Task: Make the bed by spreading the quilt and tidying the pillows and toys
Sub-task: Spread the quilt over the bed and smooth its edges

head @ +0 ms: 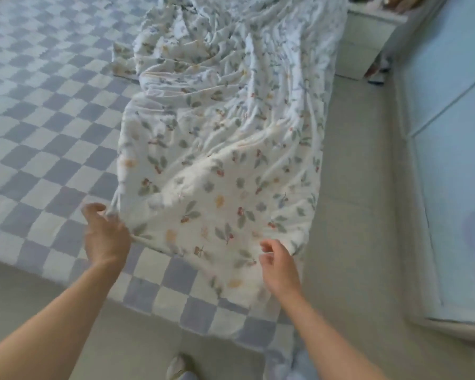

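A white quilt (225, 127) printed with cherries, leaves and small flowers lies rumpled along the right half of a bed covered in a blue-and-white checked sheet (47, 111). Its near end hangs over the bed's foot. My left hand (104, 237) grips the quilt's near left corner, fabric bunched in its fingers. My right hand (279, 267) rests against the near edge further right, fingers curled at the cloth; the frame is blurred and the grip is unclear. No pillows or toys show.
A pale tiled floor (351, 215) runs along the bed's right side. A white nightstand (368, 48) stands at the far right, and pale blue wardrobe doors (455, 160) line the right wall. My foot (178, 367) shows at the bottom.
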`<state>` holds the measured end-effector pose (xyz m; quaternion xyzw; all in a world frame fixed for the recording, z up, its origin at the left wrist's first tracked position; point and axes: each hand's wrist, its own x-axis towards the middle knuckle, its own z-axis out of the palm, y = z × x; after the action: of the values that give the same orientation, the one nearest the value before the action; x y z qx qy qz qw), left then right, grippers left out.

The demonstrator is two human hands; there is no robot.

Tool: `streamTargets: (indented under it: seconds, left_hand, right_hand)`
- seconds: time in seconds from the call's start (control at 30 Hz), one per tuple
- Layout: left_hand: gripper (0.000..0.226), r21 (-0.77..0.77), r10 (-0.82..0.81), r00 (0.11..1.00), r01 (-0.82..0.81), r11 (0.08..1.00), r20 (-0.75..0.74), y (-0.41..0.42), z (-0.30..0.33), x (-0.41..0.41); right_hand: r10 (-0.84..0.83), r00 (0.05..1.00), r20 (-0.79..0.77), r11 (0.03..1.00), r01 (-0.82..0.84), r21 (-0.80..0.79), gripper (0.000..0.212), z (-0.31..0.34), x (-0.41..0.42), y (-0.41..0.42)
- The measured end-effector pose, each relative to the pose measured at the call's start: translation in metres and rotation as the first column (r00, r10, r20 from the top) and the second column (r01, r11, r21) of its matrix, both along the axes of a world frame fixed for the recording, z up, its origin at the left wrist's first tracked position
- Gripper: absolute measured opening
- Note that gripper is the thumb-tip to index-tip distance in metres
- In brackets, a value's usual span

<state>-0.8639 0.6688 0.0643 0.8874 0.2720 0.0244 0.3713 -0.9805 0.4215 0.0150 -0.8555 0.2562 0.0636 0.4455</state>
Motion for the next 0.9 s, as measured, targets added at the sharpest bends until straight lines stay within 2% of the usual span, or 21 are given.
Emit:
streamTargets:
  seconds: [0.07, 0.17, 0.23, 0.27, 0.33, 0.4, 0.47, 0.53, 0.6, 0.63, 0.7, 0.77, 0.83, 0.9]
  left_hand:
    - [0.027, 0.079, -0.239, 0.962, 0.251, 0.965, -0.135, 0.001, -0.02, -0.005]
    - [0.029, 0.211, -0.509, 0.798, 0.584, 0.783, -0.322, -0.007, -0.05, -0.011]
    - [0.032, 0.312, -0.636, 0.634, 0.772, 0.553, -0.44, -0.013, -0.073, -0.018]
    - [0.037, 0.396, -0.694, 0.546, 0.833, 0.387, -0.47, -0.013, -0.089, -0.021]
    - [0.062, 0.524, -0.799, 0.388, 0.845, 0.108, -0.46, -0.007, -0.123, -0.023]
    - [0.087, 0.62, -0.853, 0.301, 0.783, -0.034, -0.427, 0.001, -0.148, -0.02]
    - [0.087, 0.686, -0.88, 0.261, 0.722, -0.095, -0.396, 0.006, -0.161, -0.012]
    - [0.068, 0.735, -0.907, 0.218, 0.666, -0.131, -0.359, 0.007, -0.161, -0.003]
    - [0.045, 0.749, -0.923, 0.196, 0.65, -0.13, -0.33, 0.002, -0.152, 0.007]
    - [0.039, 0.735, -0.928, 0.176, 0.665, -0.134, -0.329, -0.002, -0.147, 0.012]
    - [0.038, 0.689, -0.934, 0.149, 0.714, -0.126, -0.325, -0.011, -0.133, 0.019]
    - [0.04, 0.598, -0.933, 0.154, 0.798, -0.076, -0.324, -0.017, -0.124, 0.023]
    - [0.04, 0.562, -0.937, 0.146, 0.825, -0.061, -0.316, -0.015, -0.118, 0.026]
    - [0.032, 0.582, -0.944, 0.109, 0.807, -0.099, -0.311, -0.009, -0.114, 0.03]
  right_hand:
    - [-0.034, 0.985, -0.169, 0.998, 0.025, -0.059, 0.021, -0.021, -0.024, 0.001]
    - [0.018, 0.936, -0.351, 0.993, -0.059, -0.107, 0.023, -0.051, -0.051, 0.008]
    - [0.018, 0.919, -0.393, 0.99, -0.071, -0.12, 0.037, -0.076, -0.064, 0.013]
    - [-0.006, 0.919, -0.394, 0.985, -0.062, -0.16, 0.041, -0.088, -0.069, 0.016]
    - [-0.088, 0.934, -0.345, 0.956, -0.017, -0.292, 0.045, -0.107, -0.075, 0.025]
    - [-0.136, 0.968, -0.21, 0.922, 0.046, -0.385, 0.052, -0.126, -0.075, 0.031]
    - [-0.208, 0.978, 0.02, 0.925, 0.203, -0.321, 0.053, -0.143, -0.074, 0.035]
    - [-0.359, 0.896, 0.262, 0.917, 0.391, -0.081, 0.043, -0.14, -0.068, 0.039]
    - [-0.483, 0.818, 0.312, 0.875, 0.462, 0.144, 0.036, -0.127, -0.058, 0.045]
    - [-0.461, 0.83, 0.313, 0.887, 0.429, 0.171, 0.038, -0.125, -0.052, 0.047]
    - [-0.248, 0.941, 0.231, 0.969, 0.234, 0.086, 0.065, -0.126, -0.038, 0.051]
    - [0.009, 1.0, 0.018, 0.993, -0.007, -0.12, 0.095, -0.136, -0.029, 0.057]
    - [-0.037, 0.994, -0.105, 0.964, 0.008, -0.267, 0.096, -0.14, -0.018, 0.056]
    - [-0.144, 0.986, -0.086, 0.92, 0.101, -0.378, 0.078, -0.135, -0.008, 0.054]
